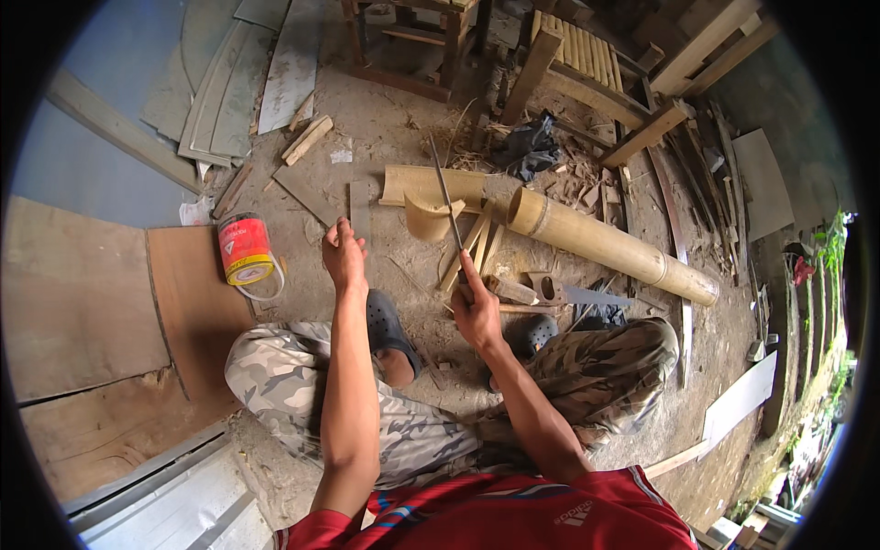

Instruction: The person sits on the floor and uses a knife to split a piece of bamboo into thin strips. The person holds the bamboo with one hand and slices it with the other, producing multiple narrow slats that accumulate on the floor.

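My right hand [477, 312] is closed round the handle of a long knife [446, 188], its narrow dark blade pointing up and away. Behind the blade, a curved bamboo piece [427, 221] sits in front of a split half of bamboo [403, 183] on the ground. Whether the blade touches the curved piece I cannot tell. My left hand [345, 258] is raised to the left of them, fingers curled in, with nothing visible in it. Thin bamboo strips [478, 240] lie just beyond my right hand.
A thick bamboo pole [614, 247] lies at the right. Nearer me are a handsaw [587, 295] and a wooden block [513, 291]. A red paint can [246, 247] stands at the left. Wooden benches [573, 69] and a black plastic bag [532, 147] are farther off.
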### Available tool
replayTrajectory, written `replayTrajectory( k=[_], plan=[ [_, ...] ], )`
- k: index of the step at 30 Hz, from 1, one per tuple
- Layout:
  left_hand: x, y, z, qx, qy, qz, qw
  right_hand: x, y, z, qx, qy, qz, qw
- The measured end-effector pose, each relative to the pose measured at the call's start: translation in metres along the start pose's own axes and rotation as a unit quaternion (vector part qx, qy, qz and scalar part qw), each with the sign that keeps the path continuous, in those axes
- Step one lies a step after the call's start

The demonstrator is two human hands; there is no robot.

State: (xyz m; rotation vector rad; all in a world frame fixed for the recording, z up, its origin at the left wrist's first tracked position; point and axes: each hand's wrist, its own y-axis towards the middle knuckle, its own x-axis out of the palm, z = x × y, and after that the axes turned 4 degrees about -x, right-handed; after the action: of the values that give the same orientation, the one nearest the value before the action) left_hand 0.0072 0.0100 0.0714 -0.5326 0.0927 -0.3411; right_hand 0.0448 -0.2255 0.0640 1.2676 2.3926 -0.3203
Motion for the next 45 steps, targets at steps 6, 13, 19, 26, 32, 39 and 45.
replayTrajectory(
  k=[6, 13, 19, 26, 32, 39, 45],
  plan=[
    [-0.003, 0.006, -0.009, -0.017, 0.020, -0.003, 1.000, 0.020, -0.007, -0.002, -0.163, -0.004, 0.107, 0.981],
    [-0.003, 0.000, -0.008, -0.015, 0.033, -0.007, 0.999, 0.010, 0.005, 0.015, 0.022, -0.019, -0.043, 0.999],
    [0.004, 0.000, -0.001, 0.012, 0.046, 0.000, 0.999, -0.002, -0.009, -0.025, -0.043, 0.006, -0.002, 0.999],
    [0.015, 0.002, -0.002, 0.009, 0.023, -0.008, 1.000, 0.019, 0.004, 0.024, 0.015, -0.046, -0.076, 0.996],
    [0.000, 0.000, 0.008, 0.014, 0.009, 0.017, 1.000, -0.008, -0.004, -0.034, -0.060, 0.031, 0.001, 0.998],
    [0.004, 0.001, 0.001, -0.016, -0.001, 0.000, 1.000, 0.024, -0.013, 0.022, 0.021, -0.039, -0.061, 0.997],
    [0.007, 0.001, 0.006, -0.011, 0.001, 0.009, 1.000, 0.006, 0.004, 0.005, -0.007, -0.005, -0.025, 1.000]
  ],
)
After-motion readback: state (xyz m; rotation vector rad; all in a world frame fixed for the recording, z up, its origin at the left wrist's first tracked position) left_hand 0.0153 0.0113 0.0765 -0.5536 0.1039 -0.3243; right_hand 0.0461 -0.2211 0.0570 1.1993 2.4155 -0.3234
